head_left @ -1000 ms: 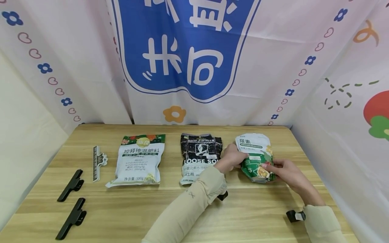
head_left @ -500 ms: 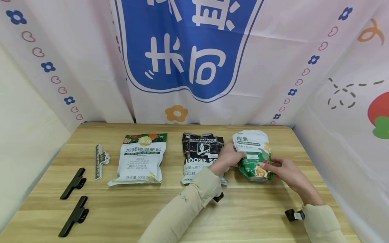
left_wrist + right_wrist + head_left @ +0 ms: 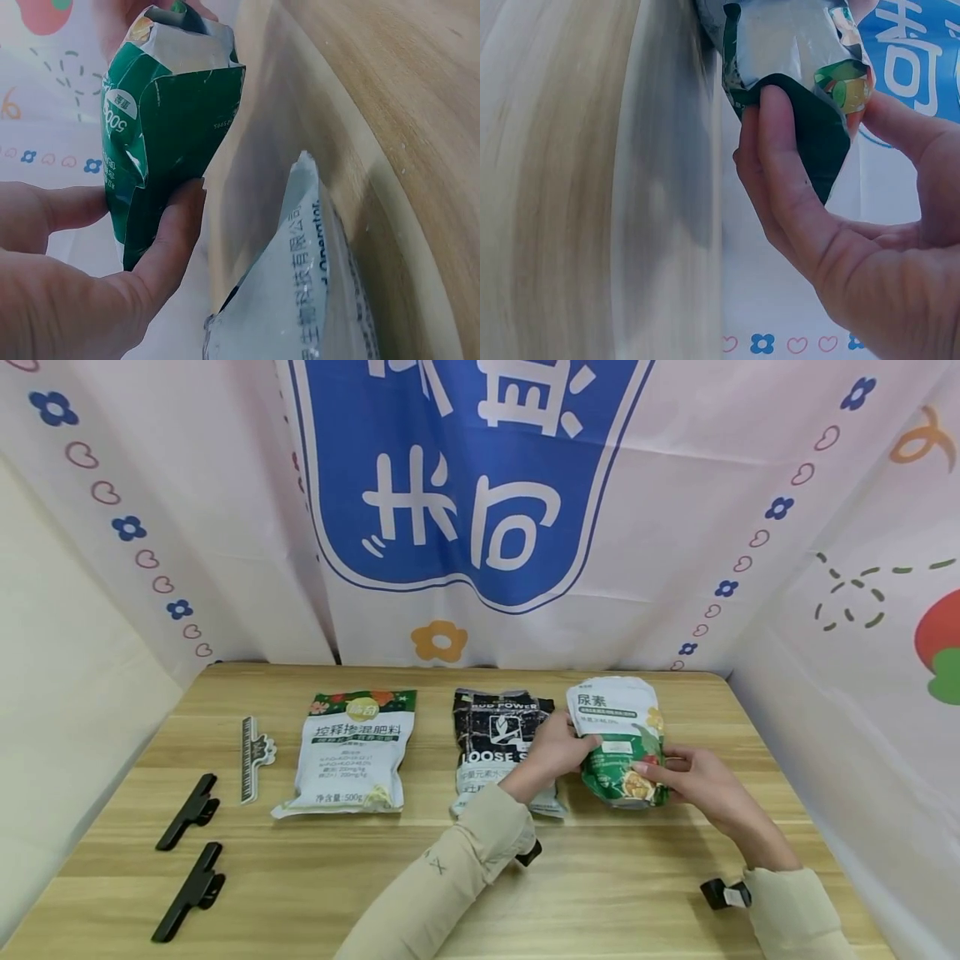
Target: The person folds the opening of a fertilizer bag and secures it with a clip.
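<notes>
A green and white fertilizer bag (image 3: 617,727) is between both hands at the right of the table. My left hand (image 3: 558,747) pinches its left side, thumb on the printed front and fingers behind. On the lower right edge, my right hand (image 3: 701,781) grips it with the thumb in front. The right wrist view shows that hand's fingers (image 3: 780,142) curled under the folded bottom. In the left wrist view the bag (image 3: 180,127) hangs beside the tabletop. Just left of it lies a black and white bag (image 3: 495,752), partly covered by my left hand.
Further left lies a white fertilizer bag (image 3: 352,760) with a green top. Along the left side are a silver clip (image 3: 253,760) and two black clips, an upper one (image 3: 189,812) and a lower one (image 3: 191,892). A printed curtain (image 3: 600,610) stands behind the table.
Both hands have shifted slightly left with the green and white bag, bringing it closer to the black and white bag. The whole head view has also drifted a little.
</notes>
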The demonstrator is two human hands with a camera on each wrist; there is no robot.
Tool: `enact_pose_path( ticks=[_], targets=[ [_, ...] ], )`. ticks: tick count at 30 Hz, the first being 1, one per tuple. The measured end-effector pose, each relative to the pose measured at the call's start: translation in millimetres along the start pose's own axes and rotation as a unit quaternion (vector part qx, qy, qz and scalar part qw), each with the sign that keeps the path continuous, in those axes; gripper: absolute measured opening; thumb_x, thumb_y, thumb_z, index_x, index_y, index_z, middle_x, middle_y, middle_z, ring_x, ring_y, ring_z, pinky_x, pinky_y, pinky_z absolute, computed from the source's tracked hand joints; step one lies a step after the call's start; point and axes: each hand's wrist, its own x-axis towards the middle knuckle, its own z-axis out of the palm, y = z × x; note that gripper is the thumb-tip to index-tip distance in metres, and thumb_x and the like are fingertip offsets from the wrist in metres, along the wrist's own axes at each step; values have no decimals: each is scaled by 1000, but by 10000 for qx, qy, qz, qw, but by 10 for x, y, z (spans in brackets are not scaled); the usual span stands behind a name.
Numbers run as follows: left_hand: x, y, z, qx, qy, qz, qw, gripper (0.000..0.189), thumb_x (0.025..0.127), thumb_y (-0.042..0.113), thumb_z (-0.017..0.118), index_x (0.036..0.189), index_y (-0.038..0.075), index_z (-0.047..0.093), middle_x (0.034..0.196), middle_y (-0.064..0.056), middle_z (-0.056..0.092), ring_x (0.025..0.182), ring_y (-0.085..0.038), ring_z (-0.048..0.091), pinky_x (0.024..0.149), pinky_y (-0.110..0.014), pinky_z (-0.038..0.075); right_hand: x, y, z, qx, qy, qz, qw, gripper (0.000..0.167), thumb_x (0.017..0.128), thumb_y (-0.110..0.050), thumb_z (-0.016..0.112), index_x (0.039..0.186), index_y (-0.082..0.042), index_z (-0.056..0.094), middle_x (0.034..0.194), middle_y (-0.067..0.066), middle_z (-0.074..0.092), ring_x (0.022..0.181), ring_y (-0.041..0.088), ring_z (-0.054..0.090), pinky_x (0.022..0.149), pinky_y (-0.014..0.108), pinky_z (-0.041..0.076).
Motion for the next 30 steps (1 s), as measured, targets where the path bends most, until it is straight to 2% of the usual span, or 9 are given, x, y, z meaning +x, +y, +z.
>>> enact_pose_path(
  ticks=[7,16,21,25,30],
  targets=[
    [-75,5,-95,128,-78,127,9998,25,102,18,70,117,6,55,91,-8,59,65,-16,59,73,-47,64,-33,-72,37,-2,-15,-115,9999,101,98,-52,71,159,15,25,156,39,44,131,36,62,88,37,63],
    [-196,33,-261,250,-107,237,9993,32,102,21,71,124,8,52,88,-5,57,65,-19,58,72,-47,61,-53,-174,131,186,36,-182,9997,99,96,-48,75,160,11,28,155,35,47,116,24,68,82,32,63],
    [-267,28,-381,338,-133,244,9990,34,102,22,72,126,8,53,98,-8,63,71,-22,63,70,-41,61,-87,-258,202,258,-16,-226,9994,99,95,-48,77,159,10,30,154,35,48,111,22,68,81,31,62],
    [-308,-3,-473,159,-176,191,9995,36,101,22,73,127,7,53,107,-10,67,74,-18,64,70,-37,62,-102,-312,254,361,-105,-228,9990,99,94,-48,78,160,7,29,157,34,45,114,24,68,84,32,62],
    [-366,-65,-579,-39,-147,92,9998,35,100,21,74,124,8,52,110,-12,70,77,-19,65,72,-37,62,-112,-349,335,582,-243,-321,9975,91,93,-45,80,157,2,37,154,29,49,110,24,69,86,34,63]
  ],
)
